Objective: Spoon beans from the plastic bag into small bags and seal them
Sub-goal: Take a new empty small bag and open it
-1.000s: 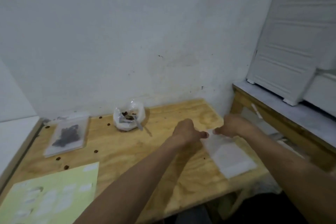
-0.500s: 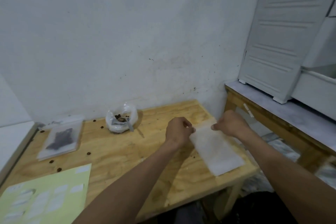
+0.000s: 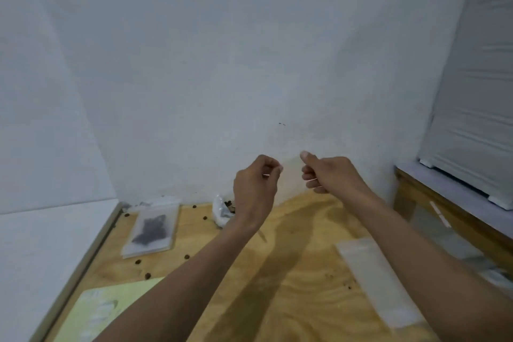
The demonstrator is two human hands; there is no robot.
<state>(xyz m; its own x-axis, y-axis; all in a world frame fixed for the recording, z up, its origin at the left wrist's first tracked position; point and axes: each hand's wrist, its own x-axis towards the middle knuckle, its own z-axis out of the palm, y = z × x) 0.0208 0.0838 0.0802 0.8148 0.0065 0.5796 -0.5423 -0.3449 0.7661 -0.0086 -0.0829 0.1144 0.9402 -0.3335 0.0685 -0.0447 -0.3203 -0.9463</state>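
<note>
The wooden worktop carries a stack of empty small bags near its right edge and a filled bag of dark beans toward its back left corner. The open plastic bag of beans sits by the back edge. Above, the left hand and right hand each pinch a clear small bag at its top corners. It looks light, limp and slippery, so best held at the mouth.
</note>
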